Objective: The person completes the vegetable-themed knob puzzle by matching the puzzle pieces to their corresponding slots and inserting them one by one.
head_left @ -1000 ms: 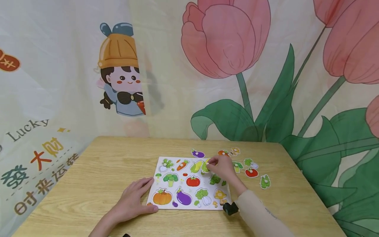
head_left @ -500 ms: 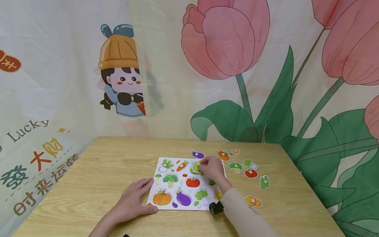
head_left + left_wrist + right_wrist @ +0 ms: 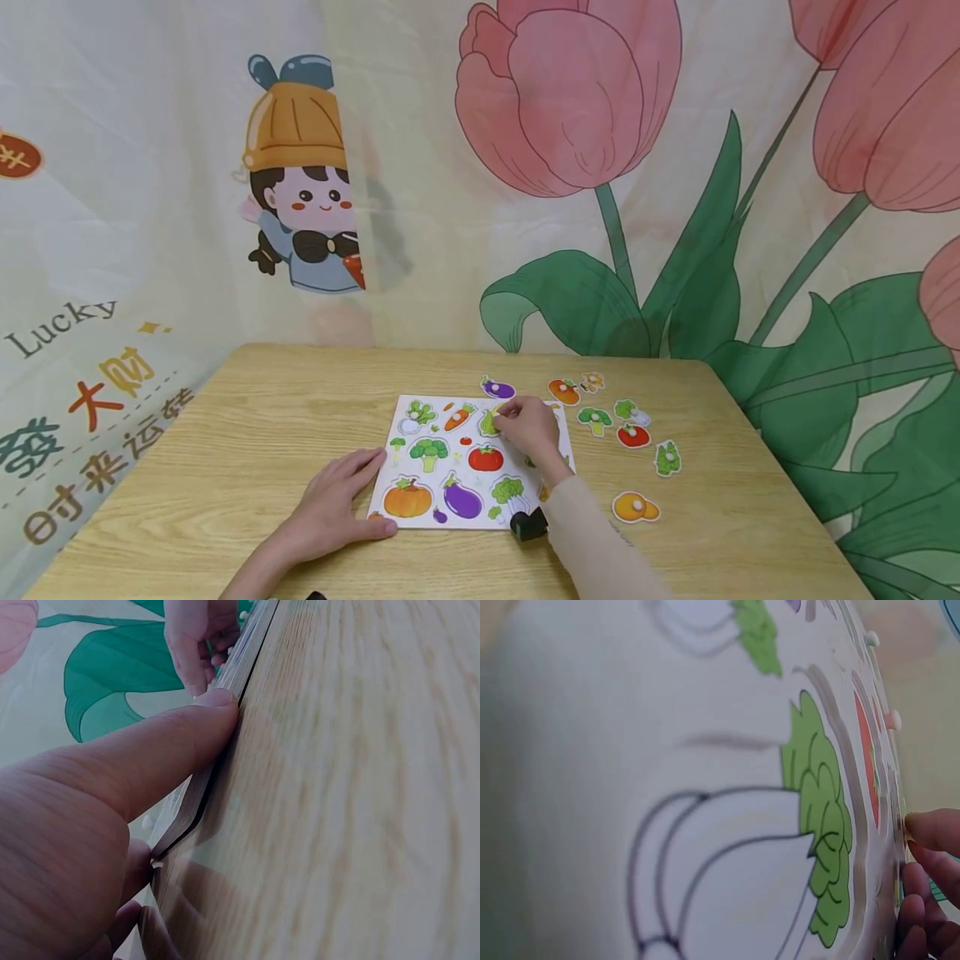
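Note:
A white board (image 3: 475, 475) with vegetable pictures lies on the table. My left hand (image 3: 330, 504) rests at its left side, thumb touching the front edge near the corner; the left wrist view shows that thumb along the board's edge (image 3: 196, 796). Over the back middle of the board, my right hand (image 3: 531, 432) pinches a yellow-green corn piece (image 3: 491, 420), partly hidden by the fingers, at the corn picture. In the right wrist view the fingertips of the right hand (image 3: 930, 877) are together at the board's far side, the piece itself unclear.
Right of and behind the board lie loose knobbed pieces: an eggplant (image 3: 498, 387), a pumpkin (image 3: 562, 392), a broccoli (image 3: 595, 420), a tomato (image 3: 633, 436), a green piece (image 3: 667, 458), an orange-yellow piece (image 3: 636, 507) and others. A printed curtain (image 3: 420, 167) hangs behind the table (image 3: 225, 450).
My right hand has moved left with the corn piece, from the back right of the board to the corn picture, uncovering loose pieces on the right. My left hand has stayed in place.

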Demonstrator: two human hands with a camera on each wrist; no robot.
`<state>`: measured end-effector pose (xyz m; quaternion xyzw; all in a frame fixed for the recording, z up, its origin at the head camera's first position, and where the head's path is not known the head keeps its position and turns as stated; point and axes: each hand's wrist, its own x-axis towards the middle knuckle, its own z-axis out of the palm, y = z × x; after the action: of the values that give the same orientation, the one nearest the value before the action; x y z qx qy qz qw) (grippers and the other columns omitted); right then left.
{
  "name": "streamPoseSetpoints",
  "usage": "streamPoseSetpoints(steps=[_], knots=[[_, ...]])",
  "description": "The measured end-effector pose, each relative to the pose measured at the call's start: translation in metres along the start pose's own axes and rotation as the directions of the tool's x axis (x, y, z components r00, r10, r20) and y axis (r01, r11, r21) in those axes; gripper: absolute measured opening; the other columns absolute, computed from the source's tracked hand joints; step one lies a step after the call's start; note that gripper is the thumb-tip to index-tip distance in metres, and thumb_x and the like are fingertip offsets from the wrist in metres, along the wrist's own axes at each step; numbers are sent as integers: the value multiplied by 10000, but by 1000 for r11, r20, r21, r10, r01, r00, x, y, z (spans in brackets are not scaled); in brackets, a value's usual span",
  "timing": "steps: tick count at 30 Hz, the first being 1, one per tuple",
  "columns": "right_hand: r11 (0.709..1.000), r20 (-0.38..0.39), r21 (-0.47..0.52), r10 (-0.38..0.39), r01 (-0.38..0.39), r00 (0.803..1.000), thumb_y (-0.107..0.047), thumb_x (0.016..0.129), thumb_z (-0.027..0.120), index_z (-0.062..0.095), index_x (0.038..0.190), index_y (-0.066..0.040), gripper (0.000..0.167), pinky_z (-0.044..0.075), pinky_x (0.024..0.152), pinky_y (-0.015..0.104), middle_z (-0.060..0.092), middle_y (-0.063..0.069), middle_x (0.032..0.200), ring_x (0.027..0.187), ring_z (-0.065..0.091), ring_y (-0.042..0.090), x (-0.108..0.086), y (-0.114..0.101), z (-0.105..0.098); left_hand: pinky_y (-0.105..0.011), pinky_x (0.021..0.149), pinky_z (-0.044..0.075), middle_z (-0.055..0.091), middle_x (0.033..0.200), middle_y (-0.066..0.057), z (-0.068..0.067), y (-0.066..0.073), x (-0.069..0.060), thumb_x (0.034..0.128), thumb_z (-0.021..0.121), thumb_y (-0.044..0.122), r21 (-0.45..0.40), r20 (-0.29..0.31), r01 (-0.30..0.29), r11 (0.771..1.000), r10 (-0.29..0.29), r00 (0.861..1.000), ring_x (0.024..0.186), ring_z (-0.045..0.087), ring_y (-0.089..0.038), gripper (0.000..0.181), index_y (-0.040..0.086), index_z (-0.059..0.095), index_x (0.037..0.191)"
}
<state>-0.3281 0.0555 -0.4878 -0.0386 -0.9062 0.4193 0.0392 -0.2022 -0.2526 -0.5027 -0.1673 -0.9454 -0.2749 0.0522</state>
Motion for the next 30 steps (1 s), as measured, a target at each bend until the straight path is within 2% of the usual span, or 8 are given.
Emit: streamPoseSetpoints(steps=[4, 16, 30], knots=[[1000, -17, -13, 1, -1, 1000, -219, 890, 842, 779, 892, -139, 102, 426, 639, 300, 642, 0, 779, 761, 571, 191, -1, 0, 2, -707, 1151, 275, 481, 1616, -123, 0, -1, -1, 785, 850, 654, 0, -5, -4, 1000, 4, 1000, 1482, 378, -429, 1066, 47, 494, 1586], [998, -51, 4, 71, -71, 996, -232, 902, 844, 777, 891, -164, 96, 414, 720, 339, 630, 3, 785, 795, 552, 209, -3, -4, 6, -699, 1153, 280, 489, 1608, -138, 1, 0, 0, 783, 853, 653, 2, -15, -17, 1000, 17, 1000, 1473, 393, -433, 1068, 34, 500, 1579], [998, -49, -2, 62, -62, 997, -227, 902, 847, 771, 881, -165, 100, 437, 735, 350, 636, 2, 794, 805, 563, 206, -4, -4, 7, -717, 1170, 244, 477, 1622, -126, 1, -1, 0, 786, 848, 660, -6, 2, 4, 1000, -4, 1000, 1508, 355, -451, 1072, 47, 490, 1589]])
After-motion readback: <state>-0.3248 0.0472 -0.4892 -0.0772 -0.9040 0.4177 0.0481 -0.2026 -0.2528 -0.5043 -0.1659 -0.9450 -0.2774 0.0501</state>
